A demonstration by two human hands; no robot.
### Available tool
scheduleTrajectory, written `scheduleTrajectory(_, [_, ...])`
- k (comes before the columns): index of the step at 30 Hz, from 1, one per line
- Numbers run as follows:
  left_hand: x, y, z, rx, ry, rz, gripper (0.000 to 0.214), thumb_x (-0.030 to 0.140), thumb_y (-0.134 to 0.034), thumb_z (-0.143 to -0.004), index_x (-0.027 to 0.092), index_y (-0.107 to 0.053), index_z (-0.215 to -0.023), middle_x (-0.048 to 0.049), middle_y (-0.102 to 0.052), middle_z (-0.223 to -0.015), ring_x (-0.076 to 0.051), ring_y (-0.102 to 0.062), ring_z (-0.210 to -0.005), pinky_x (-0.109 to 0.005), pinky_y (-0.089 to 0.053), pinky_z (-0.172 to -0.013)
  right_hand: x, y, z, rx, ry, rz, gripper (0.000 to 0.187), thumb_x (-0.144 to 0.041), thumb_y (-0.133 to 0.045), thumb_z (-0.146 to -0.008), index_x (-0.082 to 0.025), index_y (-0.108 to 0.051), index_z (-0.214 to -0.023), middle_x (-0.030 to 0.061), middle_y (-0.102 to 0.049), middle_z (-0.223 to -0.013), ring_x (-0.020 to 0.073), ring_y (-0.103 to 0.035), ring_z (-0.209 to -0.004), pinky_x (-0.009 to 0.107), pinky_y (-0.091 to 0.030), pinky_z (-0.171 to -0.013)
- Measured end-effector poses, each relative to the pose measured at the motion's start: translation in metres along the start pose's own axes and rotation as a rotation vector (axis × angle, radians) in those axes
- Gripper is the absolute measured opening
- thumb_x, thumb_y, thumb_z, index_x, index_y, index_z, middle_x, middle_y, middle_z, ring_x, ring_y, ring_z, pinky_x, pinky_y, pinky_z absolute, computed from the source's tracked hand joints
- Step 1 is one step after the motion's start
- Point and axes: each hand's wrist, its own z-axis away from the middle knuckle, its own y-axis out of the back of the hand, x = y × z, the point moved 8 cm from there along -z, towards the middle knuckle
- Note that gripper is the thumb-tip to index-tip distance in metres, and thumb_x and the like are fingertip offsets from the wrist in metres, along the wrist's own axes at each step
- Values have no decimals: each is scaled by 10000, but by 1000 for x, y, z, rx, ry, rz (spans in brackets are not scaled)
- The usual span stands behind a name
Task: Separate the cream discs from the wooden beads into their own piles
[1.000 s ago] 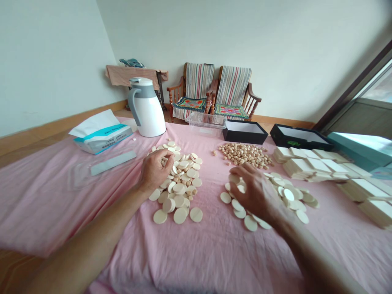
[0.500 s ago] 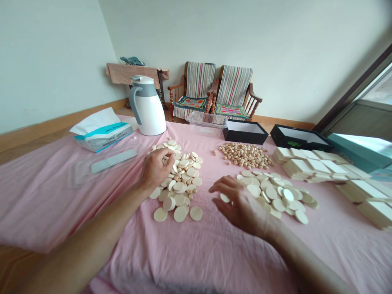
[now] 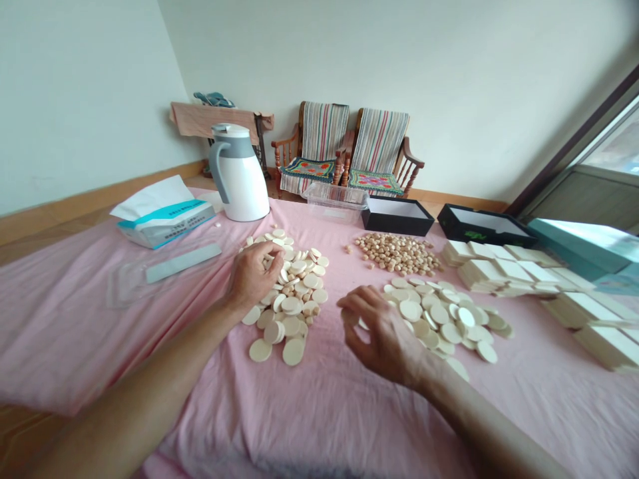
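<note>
A pale wall (image 3: 449, 73) closes the room at the back. In front of the person is the tabletop (image 3: 299, 419), covered with a wrinkled pink cloth (image 3: 200, 412). Two wooden chairs (image 3: 322, 136) stand beyond it, side by side. At the right of the tabletop there is a teal box (image 3: 589, 249). Near it, the pale stacks (image 3: 499, 274) of flat pieces are placed in rows. The white and grey jug (image 3: 244, 183) stands upright at the far left, and beside it lies the tissue pack (image 3: 167, 225). Two black boxes (image 3: 397, 223) are on the far side; a clear tub (image 3: 334, 199) is just beside the left one.

The right heap (image 3: 439, 314) consists of round pale discs (image 3: 486, 352), near the stacks. The left heap (image 3: 292, 306) is also of discs, with some beads (image 3: 315, 310) among them. The bead heap (image 3: 399, 254) lies behind the right heap.

The right hand (image 3: 387, 336) is over the near left edge of the right heap. Its grip is curved and partly spread; a disc shows partly beside it, but I cannot tell if it is pinched. The left hand (image 3: 254, 273) is at the left side of the left heap. Its grip is bent, thumb and first finger close; whether they pinch something, I cannot tell.
</note>
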Motion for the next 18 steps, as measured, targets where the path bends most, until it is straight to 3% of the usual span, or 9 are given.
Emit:
scheduleTrajectory(4, [1, 0, 0, -1, -12, 1, 159, 247, -512, -832, 162, -645, -808, -38, -707, -820, -178, -649, -784, -254, -465, -733, 53, 45, 7, 168, -237, 328, 193, -118, -525, -764, -156, -590, -942, 98, -580, -917, 234, -520, -884, 349, -431, -754])
scheduleTrajectory(7, [2, 0, 0, 1, -20, -6, 150, 240, -520, -830, 163, -647, -808, -30, -702, -803, -173, -646, -770, -252, -461, -728, 86, 63, 18, 144, -445, 579, 136, -154, -527, -757, -149, -601, -871, 127, -586, -891, 280, -527, -887, 384, -425, -723])
scheduleTrajectory(9, [2, 0, 0, 4, -22, -7, 146, 235, -522, -828, 163, -648, -813, -26, -699, -799, -171, -645, -768, -250, -459, -727, 94, 65, 22, 133, -504, 665, 130, -169, -527, -764, -149, -606, -866, 142, -590, -911, 304, -528, -898, 409, -423, -721])
scheduleTrajectory(11, [2, 0, 1, 3, -23, -5, 143, 231, -521, -827, 163, -647, -814, -25, -699, -802, -170, -646, -771, -250, -459, -727, 86, 59, 19, 162, -437, 596, 162, -165, -519, -787, -154, -610, -921, 137, -594, -956, 295, -530, -922, 415, -431, -753])
scheduleTrajectory(14, [2, 0, 1, -1, -25, -6, 141, 227, -518, -823, 167, -645, -809, -26, -700, -810, -173, -646, -776, -252, -461, -724, 57, 33, 8, 177, -205, 256, 231, -115, -475, -839, -175, -594, -1027, 98, -604, -1011, 225, -544, -953, 361, -452, -825])
scheduleTrajectory(18, [2, -1, 1, -10, -26, -4, 147, 228, -511, -825, 164, -642, -813, -33, -700, -821, -180, -646, -787, -257, -463, -726, 12, -15, -3, -27, 40, 33, 370, -71, -413, -890, -205, -538, -1211, 83, -606, -1162, 189, -535, -1034, 337, -456, -875])
